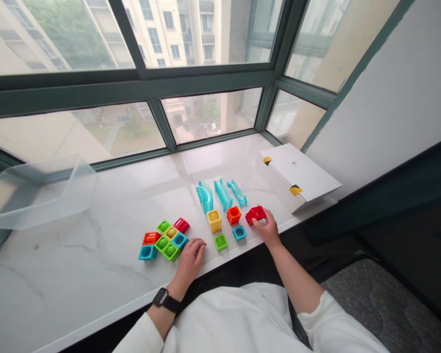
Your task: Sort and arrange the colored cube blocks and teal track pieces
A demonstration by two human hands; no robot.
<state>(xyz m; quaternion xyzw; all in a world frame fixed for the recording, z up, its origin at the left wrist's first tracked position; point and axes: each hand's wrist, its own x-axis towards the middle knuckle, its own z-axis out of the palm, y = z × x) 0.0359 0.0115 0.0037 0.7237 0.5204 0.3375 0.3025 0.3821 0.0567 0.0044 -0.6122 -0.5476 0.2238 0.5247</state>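
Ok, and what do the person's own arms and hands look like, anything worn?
Both hands are bare, no gloves. The left hand has a black smartwatch with a dark strap at its wrist; the right hand wears nothing I can make out. White long sleeves cover both arms: the left sleeve ends just short of the watch, the right sleeve leaves the forearm uncovered.

I wore a white long-sleeved top [242, 318], its sleeves pushed up my forearms, and a black square-faced smartwatch [160, 297] on my left wrist.
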